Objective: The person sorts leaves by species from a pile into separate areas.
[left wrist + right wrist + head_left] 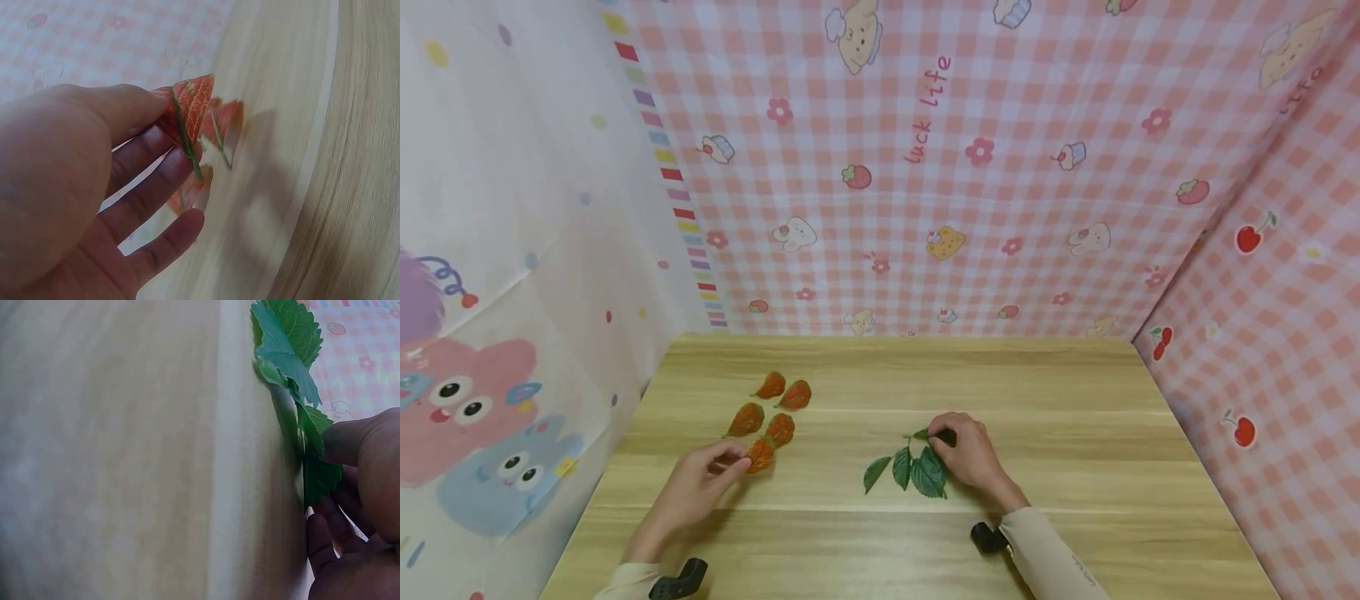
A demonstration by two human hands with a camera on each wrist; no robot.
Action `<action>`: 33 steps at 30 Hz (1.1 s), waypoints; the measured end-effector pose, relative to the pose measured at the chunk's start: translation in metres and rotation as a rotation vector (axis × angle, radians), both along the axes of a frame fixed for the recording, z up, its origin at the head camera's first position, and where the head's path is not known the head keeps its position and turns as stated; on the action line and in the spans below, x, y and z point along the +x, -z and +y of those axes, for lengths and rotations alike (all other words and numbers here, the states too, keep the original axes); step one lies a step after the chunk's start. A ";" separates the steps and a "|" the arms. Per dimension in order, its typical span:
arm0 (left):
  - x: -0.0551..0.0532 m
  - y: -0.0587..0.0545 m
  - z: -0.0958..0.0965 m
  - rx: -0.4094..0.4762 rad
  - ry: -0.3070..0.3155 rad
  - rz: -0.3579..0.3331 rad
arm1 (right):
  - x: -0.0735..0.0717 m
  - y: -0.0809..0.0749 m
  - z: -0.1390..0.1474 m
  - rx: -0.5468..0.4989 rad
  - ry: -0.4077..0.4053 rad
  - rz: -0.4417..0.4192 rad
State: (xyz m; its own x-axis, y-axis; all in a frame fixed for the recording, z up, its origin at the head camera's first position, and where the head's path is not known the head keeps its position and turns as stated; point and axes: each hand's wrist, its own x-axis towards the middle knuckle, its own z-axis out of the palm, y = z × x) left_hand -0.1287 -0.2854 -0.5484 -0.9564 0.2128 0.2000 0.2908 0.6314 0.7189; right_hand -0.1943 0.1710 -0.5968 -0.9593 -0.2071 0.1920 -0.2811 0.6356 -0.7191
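My left hand (700, 479) pinches a red-orange leaf (760, 456) between thumb and fingers. In the left wrist view, the red-orange leaf (187, 109) is folded, with yellow veins and a green stem down its middle; the little finger stays apart from it. Several more orange leaves (771, 385) lie just beyond that hand. Farther right, my right hand (967, 450) has a green leaf (921, 434) by its edge, at the top of a group of serrated green leaves (902, 468). The right wrist view shows the thumb against a green leaf (322, 480), fingers behind it.
The light wooden tabletop (850, 542) runs up to a pink checked cloth (880, 208) at the back. Another checked cloth (1300, 333) hangs at the right, and a white cartoon cloth (550, 292) at the left. Black wrist mounts (988, 537) sit at both sleeves.
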 end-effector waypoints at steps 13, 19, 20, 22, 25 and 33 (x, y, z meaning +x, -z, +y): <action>0.003 0.010 -0.025 -0.047 -0.072 0.059 | 0.000 0.000 -0.001 -0.004 -0.002 0.010; 0.002 0.013 -0.032 -0.074 -0.092 -0.002 | 0.000 0.000 -0.001 0.000 -0.004 0.018; 0.002 0.014 -0.033 -0.078 -0.099 -0.017 | 0.000 0.000 -0.001 0.000 -0.004 0.019; 0.002 0.015 -0.034 -0.086 -0.116 -0.045 | 0.000 0.000 -0.001 0.000 -0.004 0.019; 0.002 0.017 -0.035 -0.095 -0.128 -0.056 | -0.001 -0.001 -0.001 -0.007 -0.004 0.017; 0.001 0.018 -0.041 -0.077 -0.086 -0.057 | -0.001 0.000 0.000 -0.009 -0.004 0.029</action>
